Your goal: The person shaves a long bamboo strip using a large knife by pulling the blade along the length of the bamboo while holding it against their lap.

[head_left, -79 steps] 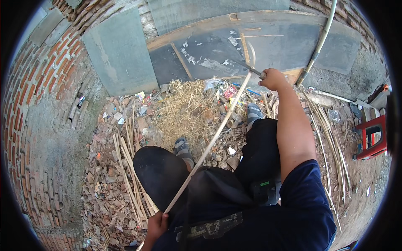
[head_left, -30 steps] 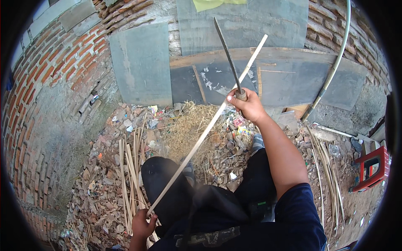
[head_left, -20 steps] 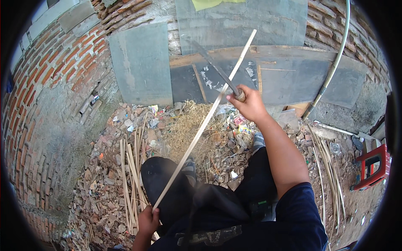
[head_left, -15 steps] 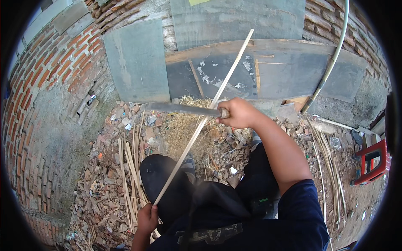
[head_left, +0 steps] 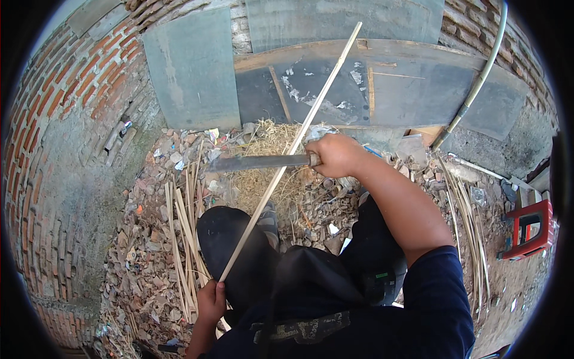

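Observation:
My left hand is closed round the near end of a long pale strip, likely bamboo or wood. The strip slants up and to the right across my leg, its far end in front of the grey boards. In my right hand is the handle of a machete. The dark blade points left and crosses the strip about midway, close to my fist; I cannot tell whether its edge bites in. A heap of thin shavings lies on the ground beneath the blade.
Split strips lie at the left of my knee, and another bundle is at the right. A red plastic stool stands far right. Grey boards lean on the brick wall. A pole leans there; rubble covers the ground.
The machete has tilted slightly, its tip now a little lower than before. My left hand and the strip's near end have shifted slightly up in view. Both grips stay the same.

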`<state>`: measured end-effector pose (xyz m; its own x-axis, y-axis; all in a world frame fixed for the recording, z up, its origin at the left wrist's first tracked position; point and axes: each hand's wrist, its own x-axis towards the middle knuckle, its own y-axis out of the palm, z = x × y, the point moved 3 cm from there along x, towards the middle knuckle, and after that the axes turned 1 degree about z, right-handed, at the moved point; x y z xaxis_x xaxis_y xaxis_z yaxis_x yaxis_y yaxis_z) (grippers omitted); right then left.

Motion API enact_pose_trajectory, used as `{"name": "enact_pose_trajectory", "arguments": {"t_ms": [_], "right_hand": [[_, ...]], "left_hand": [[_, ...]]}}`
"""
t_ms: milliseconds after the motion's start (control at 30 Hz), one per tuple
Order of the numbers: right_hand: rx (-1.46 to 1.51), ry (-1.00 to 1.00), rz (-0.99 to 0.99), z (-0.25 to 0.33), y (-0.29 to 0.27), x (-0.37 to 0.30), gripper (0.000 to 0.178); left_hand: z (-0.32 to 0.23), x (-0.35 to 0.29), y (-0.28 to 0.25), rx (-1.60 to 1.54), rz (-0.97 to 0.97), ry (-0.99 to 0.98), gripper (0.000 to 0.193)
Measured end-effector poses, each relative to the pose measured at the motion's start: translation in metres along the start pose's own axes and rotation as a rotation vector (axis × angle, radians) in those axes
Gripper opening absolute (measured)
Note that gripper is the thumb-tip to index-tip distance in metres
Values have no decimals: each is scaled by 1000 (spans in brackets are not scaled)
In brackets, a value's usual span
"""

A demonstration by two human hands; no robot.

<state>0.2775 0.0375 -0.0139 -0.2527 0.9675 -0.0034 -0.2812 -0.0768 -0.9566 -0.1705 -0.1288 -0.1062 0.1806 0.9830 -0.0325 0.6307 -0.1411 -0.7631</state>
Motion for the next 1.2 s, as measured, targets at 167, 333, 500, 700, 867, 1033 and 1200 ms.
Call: {"name": "enact_pose_trajectory", "arguments": {"t_ms": [167,333,500,700,867,1033,1200], "right_hand": [[63,2,68,-14,2,0,26],[158,157,-46,-50,5,3,25],[104,-25,46,-3,8,1,21],[13,81,157,-30,18,10,25],[52,-15,108,6,11,3,28],[78,51,0,-12,2,9,27],[72,117,-132,-60,11,6,23]], "left_hand": [[16,-3,6,-97,-5,27,44],[5,2,3,-35,10,-2,44],[5,-2,2,-53,15,7,44],[-5,6,6,68,-7,-18,43],[-3,0,2,28,30,-27,43],[11,-5,9,79,-10,14,43],[-9,7,0,137,-8,25,42]]}}
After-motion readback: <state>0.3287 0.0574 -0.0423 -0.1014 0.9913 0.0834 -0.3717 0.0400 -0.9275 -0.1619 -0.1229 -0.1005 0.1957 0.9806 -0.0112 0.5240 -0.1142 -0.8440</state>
